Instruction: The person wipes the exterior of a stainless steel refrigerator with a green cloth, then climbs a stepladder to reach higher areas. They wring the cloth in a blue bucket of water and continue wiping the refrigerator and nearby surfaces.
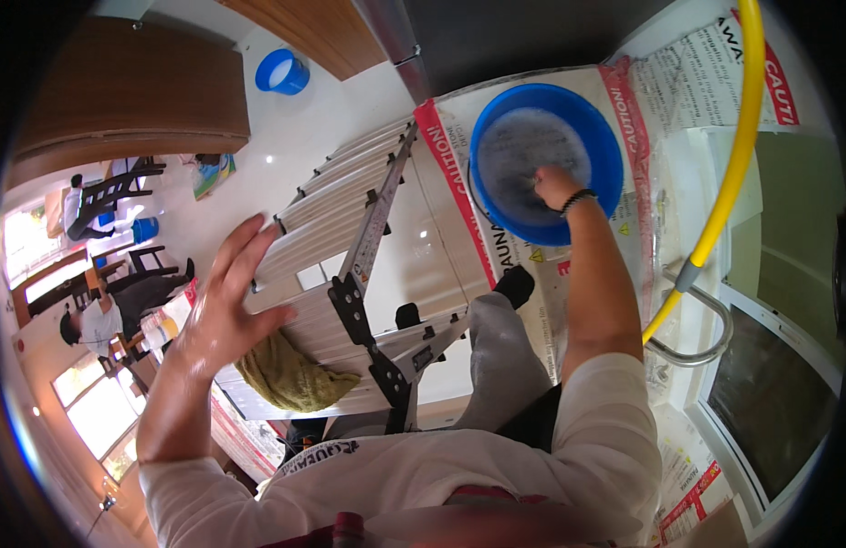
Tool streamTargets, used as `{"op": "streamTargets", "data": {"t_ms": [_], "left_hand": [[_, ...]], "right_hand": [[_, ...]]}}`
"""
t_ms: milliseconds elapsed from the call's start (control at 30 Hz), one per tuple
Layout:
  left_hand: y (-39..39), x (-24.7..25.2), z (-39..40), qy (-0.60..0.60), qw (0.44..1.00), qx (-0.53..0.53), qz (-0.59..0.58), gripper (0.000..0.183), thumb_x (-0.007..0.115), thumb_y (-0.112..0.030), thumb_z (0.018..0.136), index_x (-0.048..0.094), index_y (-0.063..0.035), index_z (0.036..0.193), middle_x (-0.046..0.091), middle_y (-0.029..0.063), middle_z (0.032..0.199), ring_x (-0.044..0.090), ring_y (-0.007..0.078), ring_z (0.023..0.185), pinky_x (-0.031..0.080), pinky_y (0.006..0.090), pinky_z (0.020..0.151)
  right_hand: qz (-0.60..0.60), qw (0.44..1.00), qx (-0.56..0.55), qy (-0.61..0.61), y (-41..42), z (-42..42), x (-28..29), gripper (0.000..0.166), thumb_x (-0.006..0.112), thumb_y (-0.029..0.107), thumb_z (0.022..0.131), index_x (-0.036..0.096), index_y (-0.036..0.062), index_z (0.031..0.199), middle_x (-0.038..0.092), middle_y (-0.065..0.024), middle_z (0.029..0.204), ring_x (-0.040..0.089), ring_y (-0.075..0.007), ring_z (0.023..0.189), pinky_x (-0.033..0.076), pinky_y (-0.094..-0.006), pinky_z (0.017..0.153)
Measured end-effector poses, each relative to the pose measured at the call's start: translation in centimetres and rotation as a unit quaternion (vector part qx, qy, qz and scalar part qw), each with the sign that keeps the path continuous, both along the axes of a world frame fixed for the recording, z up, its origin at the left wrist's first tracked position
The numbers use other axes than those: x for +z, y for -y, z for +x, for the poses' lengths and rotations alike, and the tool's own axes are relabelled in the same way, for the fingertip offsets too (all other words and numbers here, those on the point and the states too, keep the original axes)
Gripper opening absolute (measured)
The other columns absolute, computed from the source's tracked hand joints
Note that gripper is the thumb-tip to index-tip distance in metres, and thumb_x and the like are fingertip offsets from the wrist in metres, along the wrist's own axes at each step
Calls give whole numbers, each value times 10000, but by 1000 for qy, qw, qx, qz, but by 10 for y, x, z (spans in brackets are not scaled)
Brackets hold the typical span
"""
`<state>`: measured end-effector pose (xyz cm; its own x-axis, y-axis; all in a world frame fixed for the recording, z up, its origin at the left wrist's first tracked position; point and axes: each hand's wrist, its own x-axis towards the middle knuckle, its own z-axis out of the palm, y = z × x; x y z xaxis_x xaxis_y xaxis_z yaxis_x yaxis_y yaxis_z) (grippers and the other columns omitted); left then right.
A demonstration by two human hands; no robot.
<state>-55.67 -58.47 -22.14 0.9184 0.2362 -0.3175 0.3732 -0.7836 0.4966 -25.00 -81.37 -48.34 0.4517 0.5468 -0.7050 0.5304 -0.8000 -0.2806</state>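
Note:
My right hand (556,188) dips into a blue plastic bucket (604,137) of foamy, soapy water (518,147). Its fingers are curled, and the foam hides their tips and whatever they may hold. A dark braided bracelet (577,200) circles that wrist. My left hand (234,301), wet and empty, hovers with fingers spread above a hinged aluminium ladder (368,240). Below it, a crumpled olive-green cloth (292,373) lies on the ladder's flat platform (313,301). The bucket rests on a surface covered with printed protective film (457,157).
A yellow hose (731,178) arcs down on the right, beside a curved metal handle (721,329). Behind the ladder, another blue bucket (282,72) stands on the glossy floor. Two people, one person (121,312) nearer, are by dark wooden chairs (125,185) at far left.

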Motion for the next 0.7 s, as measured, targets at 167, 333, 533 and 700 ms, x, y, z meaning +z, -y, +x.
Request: {"op": "streamTargets", "data": {"t_ms": [167, 333, 533, 700], "left_hand": [[41, -64, 118, -45, 902, 94, -419, 572, 535, -359, 793, 322, -97, 1254, 363, 131, 1236, 364, 253, 1130, 335, 342, 893], [110, -149, 236, -195, 754, 394, -488, 703, 352, -602, 778, 288, -108, 1274, 325, 152, 1280, 306, 279, 1185, 224, 415, 978], [146, -238, 263, 18, 400, 179, -899, 518, 338, -521, 822, 428, -146, 1168, 468, 90, 1153, 431, 238, 1081, 318, 361, 934], [153, -328, 262, 81, 350, 185, -915, 405, 326, -412, 856, 473, -121, 1095, 505, 92, 1092, 493, 243, 991, 377, 370, 875]], "right_hand": [[277, 957, -75, 27, 18, 12, 133, 229, 501, 152, 704, 585, -2, 850, 575, -198, 767, 568, -318, 733, 446, -348, 659], [452, 877, -151, -66, 29, 3, 208, 213, 480, 112, 694, 554, -25, 840, 541, -87, 706, 515, -170, 656, 413, -246, 629], [696, 697, -75, 156, 4, -26, 124, 123, 526, 116, 716, 534, -1, 751, 548, -70, 714, 517, -215, 729, 392, -304, 753], [482, 799, -224, 279, -16, -49, 55, 136, 576, 189, 677, 576, 52, 676, 575, -104, 742, 540, -278, 773, 405, -401, 699]]}}
